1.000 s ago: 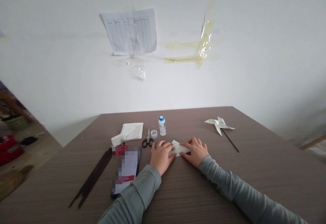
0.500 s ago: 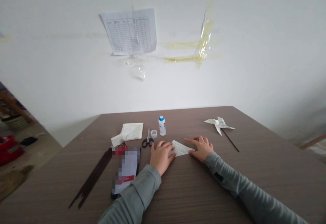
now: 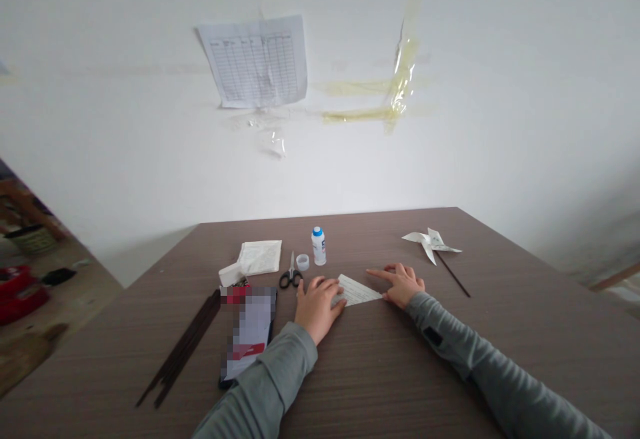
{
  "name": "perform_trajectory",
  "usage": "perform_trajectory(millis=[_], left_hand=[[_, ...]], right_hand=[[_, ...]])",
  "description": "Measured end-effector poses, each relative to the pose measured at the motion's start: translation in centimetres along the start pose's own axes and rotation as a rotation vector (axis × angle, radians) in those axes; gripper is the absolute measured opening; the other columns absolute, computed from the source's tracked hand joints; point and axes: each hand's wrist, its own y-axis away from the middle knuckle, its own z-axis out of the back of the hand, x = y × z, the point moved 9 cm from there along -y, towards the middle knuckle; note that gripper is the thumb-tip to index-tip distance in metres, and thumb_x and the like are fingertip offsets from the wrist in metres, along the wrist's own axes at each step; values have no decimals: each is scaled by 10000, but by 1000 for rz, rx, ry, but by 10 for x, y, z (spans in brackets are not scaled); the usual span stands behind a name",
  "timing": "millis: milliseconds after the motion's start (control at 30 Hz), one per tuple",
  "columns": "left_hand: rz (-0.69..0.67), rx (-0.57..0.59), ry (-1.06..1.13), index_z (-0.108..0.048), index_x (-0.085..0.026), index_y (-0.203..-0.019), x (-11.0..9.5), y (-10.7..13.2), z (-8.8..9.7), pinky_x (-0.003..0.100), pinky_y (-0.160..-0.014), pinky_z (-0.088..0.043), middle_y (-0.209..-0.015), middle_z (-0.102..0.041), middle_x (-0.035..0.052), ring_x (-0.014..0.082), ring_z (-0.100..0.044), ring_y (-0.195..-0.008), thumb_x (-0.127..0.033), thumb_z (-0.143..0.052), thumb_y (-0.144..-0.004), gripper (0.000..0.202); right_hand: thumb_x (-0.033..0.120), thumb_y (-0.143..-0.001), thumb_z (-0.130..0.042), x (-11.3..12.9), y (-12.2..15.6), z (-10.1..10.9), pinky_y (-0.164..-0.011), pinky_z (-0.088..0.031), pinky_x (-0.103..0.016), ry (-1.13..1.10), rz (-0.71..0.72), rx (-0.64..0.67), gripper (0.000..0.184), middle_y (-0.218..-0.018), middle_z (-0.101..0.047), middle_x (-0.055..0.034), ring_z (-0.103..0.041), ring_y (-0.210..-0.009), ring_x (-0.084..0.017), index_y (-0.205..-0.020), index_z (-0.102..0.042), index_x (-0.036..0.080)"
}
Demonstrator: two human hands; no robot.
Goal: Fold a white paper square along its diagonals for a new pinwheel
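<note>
Left to right: the steel scissors (image 3: 291, 278) lie just beside the left hand (image 3: 317, 308), which rests open and flat, pressing the left end of the paper sheet (image 3: 357, 291) onto the brown tabletop (image 3: 450, 366) without pinching it. The sheet is light, thin and easily creased; take hold at its free right corner. The right hand (image 3: 401, 285) lies open just beside that corner, holding nothing.
</note>
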Motion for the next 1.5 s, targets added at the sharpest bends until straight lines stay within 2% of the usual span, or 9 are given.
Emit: perform_trajectory(millis=[167, 267, 400, 467, 600, 800, 1067, 1300, 1500], left_hand=[[-3, -15, -8, -1001, -383, -1354, -1, 0, 0, 853, -1519, -454, -1662, -932, 63, 435, -732, -1690, -231, -874, -1141, 291], [9, -1, -9, -996, -377, -1365, -3, 1, 0, 866, -1535, -423, -1698, -916, 56, 434, -720, -1709, -224, -864, -1147, 297], [33, 15, -20, -989, -382, -1370, -6, 1, 1, 832, -1562, -407, -1720, -905, 38, 414, -709, -1728, -233, -869, -1151, 290], [40, 32, -28, -984, -375, -1385, -8, 1, 1, 821, -1571, -398, -1734, -895, 46, 416, -693, -1744, -257, -869, -1162, 277], [45, 54, -31, -981, -353, -1405, -10, 0, 1, 823, -1591, -356, -1747, -884, 73, 431, -684, -1748, -312, -881, -1178, 251], [57, 41, -20, -981, -352, -1406, -13, -1, 3, 825, -1578, -384, -1719, -895, 84, 452, -699, -1726, -361, -932, -1155, 256], [100, 100, 5, -905, -352, -1586, -10, 2, 10, 813, -1587, -361, -1747, -888, 66, 425, -668, -1758, -266, -877, -1150, 446], [119, 106, -40, -988, -404, -1414, -1, 8, 23, 812, -1582, -374, -1792, -867, 11, 420, -662, -1781, -242, -889, -1135, 338], [118, 98, -49, -1018, -393, -1363, 6, 13, 29, 829, -1554, -419, -1800, -862, 25, 429, -671, -1785, -192, -879, -1118, 345]], right_hand=[[18, -848, -786, -7, 1, 2, -1039, -608, -520, -58, -22, -59, 899, -1536, -893, -126, -766, -1418, -450, -1543, -976, 556], [7, -907, -718, -7, -8, -1, -1109, -641, -550, -131, -20, 3, 841, -1555, -910, -114, -780, -1457, -451, -1508, -1002, 523], [254, -1066, -804, 8, -14, -7, -1258, -640, -626, -164, -22, 140, 504, -1620, -884, -93, -706, -1573, -472, -1453, -1028, 486], [371, -1097, -846, 22, -11, -9, -1312, -616, -682, -164, 32, 194, 442, -1683, -856, -87, -651, -1639, -493, -1484, -1012, 507], [508, -1095, -928, 43, -1, -9, -1372, -576, -696, -148, 107, 236, 456, -1776, -809, -90, -604, -1718, -530, -1546, -978, 551], [642, -1043, -1005, 48, 2, -8, -1419, -516, -746, -108, 45, 245, 552, -1847, -762, -76, -559, -1778, -571, -1589, -943, 582], [591, -1043, -993, 46, 1, -11, -1433, -494, -754, -122, 32, 259, 561, -1902, -717, -89, -545, -1800, -568, -1600, -935, 584], [563, -1025, -1031, 48, 3, -4, -1427, -508, -756, -129, 21, 260, 567, -1883, -739, -85, -560, -1791, -577, -1585, -945, 580], [608, -1059, -1009, 49, 4, -4, -1472, -453, -751, -97, -10, 313, 589, -1935, -680, -74, -511, -1834, -531, -1639, -913, 577]])
